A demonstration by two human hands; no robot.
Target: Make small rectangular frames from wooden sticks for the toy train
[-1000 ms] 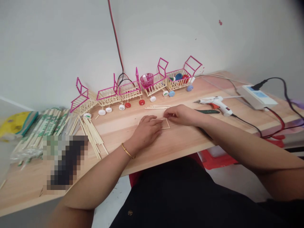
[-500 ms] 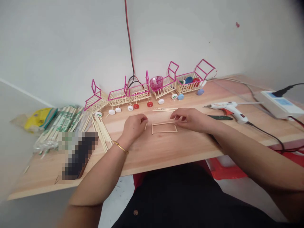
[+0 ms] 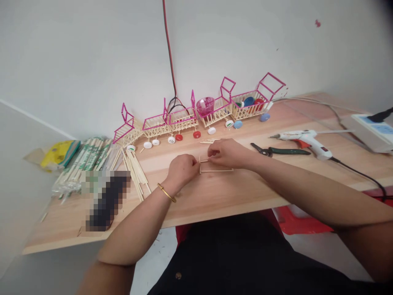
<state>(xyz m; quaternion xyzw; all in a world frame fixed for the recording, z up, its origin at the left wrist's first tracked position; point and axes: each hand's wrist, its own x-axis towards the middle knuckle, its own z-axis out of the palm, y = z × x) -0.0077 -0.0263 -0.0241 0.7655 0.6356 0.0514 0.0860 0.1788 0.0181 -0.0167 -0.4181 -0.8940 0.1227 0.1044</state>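
A small rectangular frame of thin wooden sticks (image 3: 216, 171) lies flat on the wooden table in front of me. At its left end, my left hand (image 3: 182, 170) is closed, fingertips pinched together beside the upright stick; what is between them is hidden. My right hand (image 3: 230, 153) reaches over the frame from the right, its thumb and fingers curled down onto the far stick. That hand covers the frame's right end. Just beyond it lie several loose sticks (image 3: 210, 141).
Along the wall stands a row of pink-rimmed stick carts (image 3: 184, 119) with bottle-cap wheels. To the right are green-handled cutters (image 3: 290, 151), a glue gun (image 3: 321, 148) with its cord, and a power strip (image 3: 365, 133). Loose sticks (image 3: 135, 170) and bundled sticks (image 3: 84, 159) lie left.
My left hand has moved right to the frame's left end. My right hand has shifted left over the frame, uncovering the cutters' jaws. The short stick by my left fingers is no longer visible.
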